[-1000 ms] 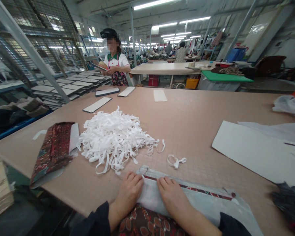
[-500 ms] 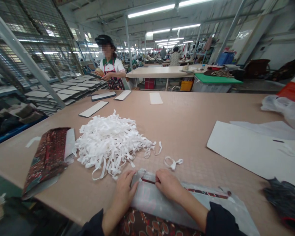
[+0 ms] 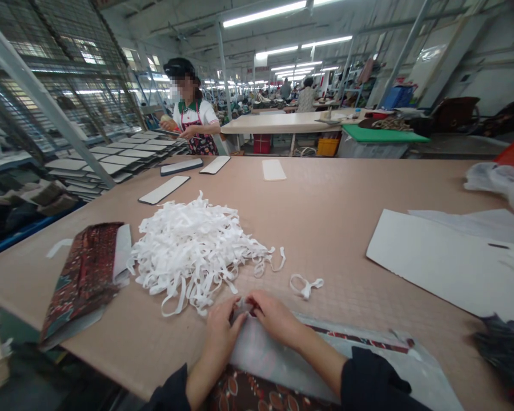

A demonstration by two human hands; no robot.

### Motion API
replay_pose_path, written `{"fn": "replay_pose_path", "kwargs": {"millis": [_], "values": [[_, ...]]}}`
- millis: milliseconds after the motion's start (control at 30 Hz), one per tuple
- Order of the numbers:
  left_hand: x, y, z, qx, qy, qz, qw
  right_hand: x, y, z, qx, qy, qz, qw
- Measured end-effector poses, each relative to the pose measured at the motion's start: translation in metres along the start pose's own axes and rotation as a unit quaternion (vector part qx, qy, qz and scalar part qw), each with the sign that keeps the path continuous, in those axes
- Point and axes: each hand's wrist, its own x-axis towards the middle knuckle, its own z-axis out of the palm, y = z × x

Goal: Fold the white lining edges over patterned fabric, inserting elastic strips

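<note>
Table with a tan top spreads across the foreground of a workshop, seen from the head view, under rows of ceiling lights. Beyond it stand a pale bench, a bin with a green lid and a yellow crate. At far left, a slanting pole crosses in front of mesh racks and stacked boards, beside which a person in a dark cap handles a flat piece.

On the table, a heap of white straps lies just ahead of the hands, a loose loop to its right. A patterned bundle sits at left; a large white sheet, a plastic bag and a dark bundle crowd the right.

At the near edge, gray cloth with a red-patterned strip lies over brown print fabric. Left hand and right hand meet at its far left corner, fingers and thumbs clamped on the cloth; the right forearm hides part of the strip.
</note>
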Motion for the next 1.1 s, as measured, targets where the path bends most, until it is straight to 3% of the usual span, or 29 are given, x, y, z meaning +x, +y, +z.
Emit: {"fn": "replay_pose_path", "kwargs": {"millis": [133,300,567,933,1100], "values": [[-0.004,0.006,-0.005,0.063,0.048,0.068,0.995,0.007,0.005,0.006,-0.077,0.011,-0.054,0.996],[-0.006,0.018,-0.014,0.137,-0.012,0.142,0.98,0.014,0.015,0.008,-0.107,-0.003,-0.088,0.99],[-0.011,0.014,-0.009,0.226,-0.043,0.224,0.947,0.029,0.012,0.004,-0.159,-0.076,-0.049,0.983],[-0.007,0.016,-0.012,0.256,-0.11,0.212,0.937,0.035,0.012,0.0,-0.169,-0.105,-0.015,0.98],[-0.005,0.018,-0.013,0.254,-0.115,0.207,0.938,0.037,0.014,0.0,-0.169,-0.112,0.005,0.979]]}}
